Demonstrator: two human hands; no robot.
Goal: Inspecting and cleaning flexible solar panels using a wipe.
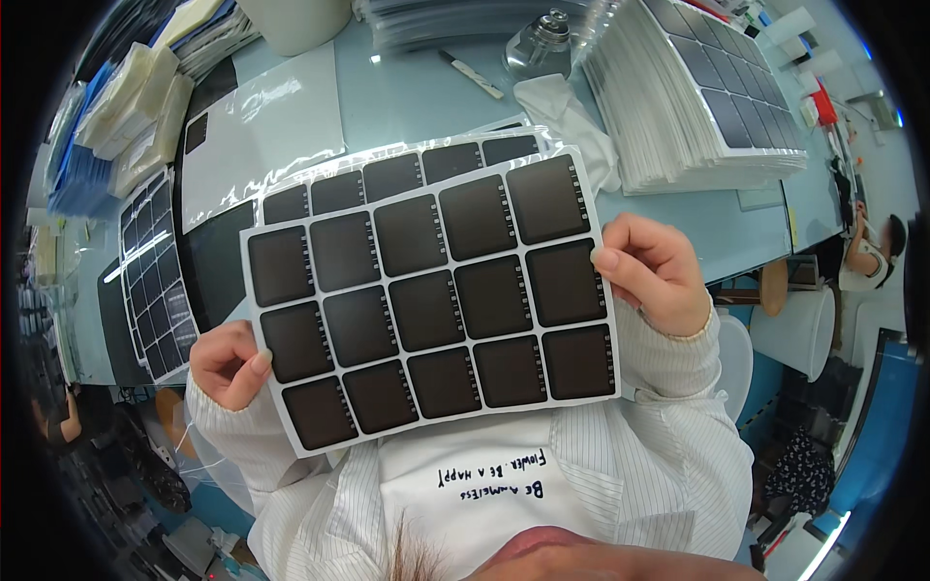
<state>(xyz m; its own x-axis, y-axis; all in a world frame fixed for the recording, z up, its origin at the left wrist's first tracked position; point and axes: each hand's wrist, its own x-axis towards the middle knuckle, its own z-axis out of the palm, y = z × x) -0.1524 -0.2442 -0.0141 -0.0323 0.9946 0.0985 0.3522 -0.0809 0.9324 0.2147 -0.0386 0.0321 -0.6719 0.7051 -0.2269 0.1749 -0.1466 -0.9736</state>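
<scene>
A white-bordered sheet of dark rounded squares [421, 300] is held up in front of me, tilted slightly. My left hand [231, 365] pinches its left edge, thumb on the front. At the right edge, my right hand [659, 274] grips it between thumb and curled fingers. Behind its top edge, similar sheets [391, 172] with a clear glossy edge lie on the table, partly covered by the held one.
A tall stack of sheets [668, 116] stands at the right, near a white cloth [572, 121], a clear bottle [539, 48] and a pen-like cutter [472, 76]. At left are a white board [262, 136], more dark-square sheets [155, 281] and plastic-wrapped packs [126, 107]. Other people are at both sides.
</scene>
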